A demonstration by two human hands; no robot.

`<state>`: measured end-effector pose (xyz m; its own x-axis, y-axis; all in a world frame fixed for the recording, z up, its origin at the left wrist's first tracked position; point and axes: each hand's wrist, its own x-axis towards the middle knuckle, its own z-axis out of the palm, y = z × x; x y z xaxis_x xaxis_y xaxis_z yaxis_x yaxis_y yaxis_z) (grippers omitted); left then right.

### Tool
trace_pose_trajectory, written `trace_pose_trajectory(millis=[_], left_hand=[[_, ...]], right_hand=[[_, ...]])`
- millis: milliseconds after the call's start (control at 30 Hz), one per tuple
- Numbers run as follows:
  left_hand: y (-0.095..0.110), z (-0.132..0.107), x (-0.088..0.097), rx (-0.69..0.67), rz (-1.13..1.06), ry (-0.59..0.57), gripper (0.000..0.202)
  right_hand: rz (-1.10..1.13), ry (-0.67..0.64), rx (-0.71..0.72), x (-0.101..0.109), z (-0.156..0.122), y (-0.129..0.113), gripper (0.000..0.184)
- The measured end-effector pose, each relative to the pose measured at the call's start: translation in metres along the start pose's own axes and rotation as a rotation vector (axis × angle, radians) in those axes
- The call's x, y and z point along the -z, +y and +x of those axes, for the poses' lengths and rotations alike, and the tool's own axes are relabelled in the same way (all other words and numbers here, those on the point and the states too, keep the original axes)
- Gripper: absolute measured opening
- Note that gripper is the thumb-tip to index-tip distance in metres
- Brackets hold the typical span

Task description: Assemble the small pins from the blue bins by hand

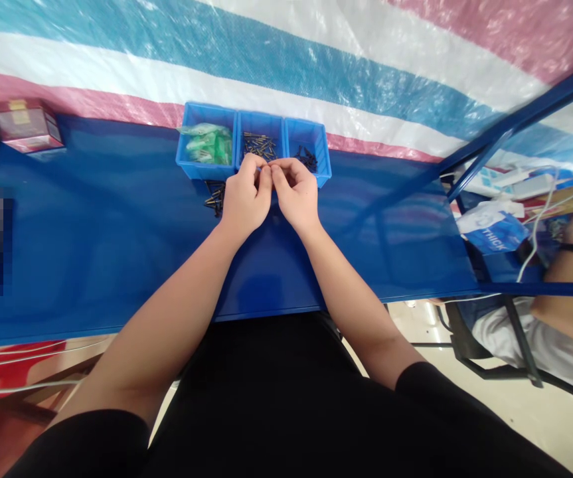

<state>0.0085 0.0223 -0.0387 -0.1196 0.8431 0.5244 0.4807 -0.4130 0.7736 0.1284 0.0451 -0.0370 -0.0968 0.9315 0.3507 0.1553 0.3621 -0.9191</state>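
Note:
My left hand (247, 194) and my right hand (295, 194) meet fingertip to fingertip in front of the blue bins. Both are closed in a pinch, and whatever lies between the fingertips is too small and hidden to name. Behind them, the middle bin (241, 126) holds many brass-coloured screws (260, 145). Dark screws (307, 158) lie in the right bin (322, 143). Green plastic packets (210, 145) fill the left bin (186, 114). A small pile of dark, screw-like pieces (214, 197) rests on the table beside my left hand, partly covered by it.
The blue table (117, 232) runs left to right. A small box (30, 126) stands at the far left. A blue metal frame (470, 156) rises on the right, beyond which are a blue-and-white package (495, 229), cables and another person's arm (565, 279). Striped sheeting hangs behind.

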Motion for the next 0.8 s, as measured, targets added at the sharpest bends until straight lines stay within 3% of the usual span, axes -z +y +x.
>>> trace_pose_trajectory(millis=[800], left_hand=[[0.0024,0.0003,0.0015,0.029,0.024,-0.034,0.028]], right_hand=[[-0.037,-0.001,-0.012,-0.0002,0.0,0.0021,0.034]])
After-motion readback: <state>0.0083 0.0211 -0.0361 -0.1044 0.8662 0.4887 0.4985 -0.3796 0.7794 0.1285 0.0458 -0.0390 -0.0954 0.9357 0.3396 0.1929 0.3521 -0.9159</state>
